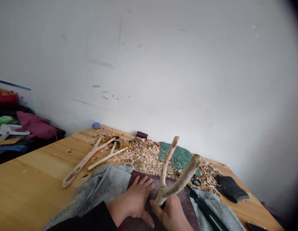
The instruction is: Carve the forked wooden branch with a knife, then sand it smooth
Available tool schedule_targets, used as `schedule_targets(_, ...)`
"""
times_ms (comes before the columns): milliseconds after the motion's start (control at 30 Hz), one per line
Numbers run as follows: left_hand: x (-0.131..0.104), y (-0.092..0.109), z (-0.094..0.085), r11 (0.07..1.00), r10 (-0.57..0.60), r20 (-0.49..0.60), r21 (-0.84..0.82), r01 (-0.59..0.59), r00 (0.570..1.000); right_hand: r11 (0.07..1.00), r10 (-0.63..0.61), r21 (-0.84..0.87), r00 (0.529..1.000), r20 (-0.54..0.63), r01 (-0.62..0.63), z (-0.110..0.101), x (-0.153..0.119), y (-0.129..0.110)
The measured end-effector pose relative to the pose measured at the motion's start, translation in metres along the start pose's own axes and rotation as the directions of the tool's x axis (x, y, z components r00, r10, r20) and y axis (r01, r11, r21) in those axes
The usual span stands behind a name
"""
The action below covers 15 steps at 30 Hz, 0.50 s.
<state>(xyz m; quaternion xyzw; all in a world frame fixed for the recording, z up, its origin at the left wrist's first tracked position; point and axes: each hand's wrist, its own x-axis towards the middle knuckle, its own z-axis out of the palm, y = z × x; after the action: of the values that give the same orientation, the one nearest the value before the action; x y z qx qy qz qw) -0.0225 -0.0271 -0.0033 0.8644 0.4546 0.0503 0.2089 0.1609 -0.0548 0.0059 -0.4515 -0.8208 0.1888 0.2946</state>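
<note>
My right hand (pixel 172 212) grips a forked wooden branch (pixel 164 187) at its lower end, with the two prongs pointing up and away from me. Just left of it, my left hand (pixel 138 199) lies flat with fingers spread on a dark maroon sheet (pixel 184 202). That sheet rests on a grey cloth (pixel 107 179). To the right of my right hand lies a black and blue box-cutter-like tool (pixel 204 207), partly over the cloth. The bottom of the branch is hidden in my fist.
Two more peeled forked sticks, a large one (pixel 83 162) and a small one (pixel 107 157), lie left on the wooden table (pixel 38 179). Wood shavings (pixel 146 155) cover the back, around a green cloth (pixel 180 155). A black pad (pixel 232 189) sits near the right edge. A wall stands behind.
</note>
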Motion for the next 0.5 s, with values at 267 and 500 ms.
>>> schedule_targets(267, -0.002, 0.002, -0.002, 1.000, 0.001, -0.019, -0.015, -0.001, 1.000, 0.999, -0.042, 0.002, 0.998, -0.049, 0.042, 0.007, 0.006, 0.011)
schedule_targets(500, -0.003, 0.001, 0.001, 1.000, 0.012, -0.052, -0.004, -0.012, 0.999, 0.923, -0.019, -0.384, 0.992, -0.122, -0.029, 0.005, 0.003, 0.019)
